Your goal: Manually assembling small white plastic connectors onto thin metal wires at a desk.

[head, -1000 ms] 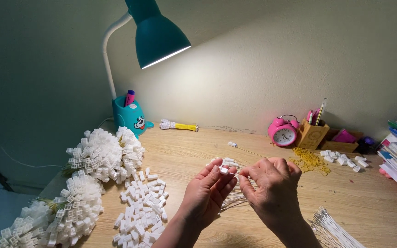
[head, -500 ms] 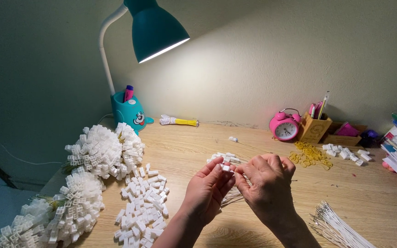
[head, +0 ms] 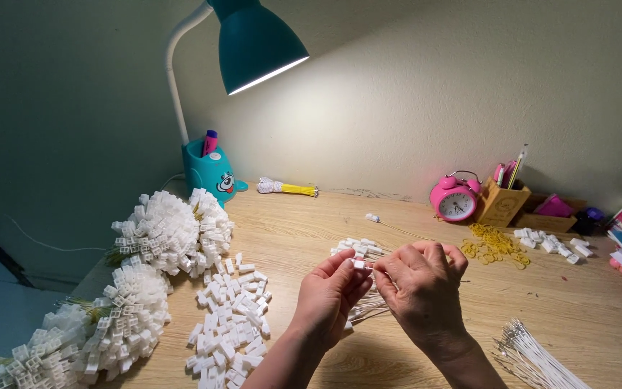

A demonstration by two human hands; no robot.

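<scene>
Over the wooden surface [head: 325, 223], both hands pinch one small white connector [head: 360, 264] — left hand [head: 329, 295] steadying, right hand [head: 419, 288] apparently feeding a thin wire. Seating it looks to need a straight, careful push — the fit is tiny.

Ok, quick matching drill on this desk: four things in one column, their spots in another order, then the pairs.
Things:
1. pink alarm clock
2. yellow rubber bands
3. loose white connectors
4. small white connector

Places:
A. pinched between the left hand and right hand
B. heaped on the desk, left of the hands
C. at the back by the wall, beside the wooden pen holder
D. scattered on the desk in front of the pen holder

Pairs: 1-C, 2-D, 3-B, 4-A
</scene>
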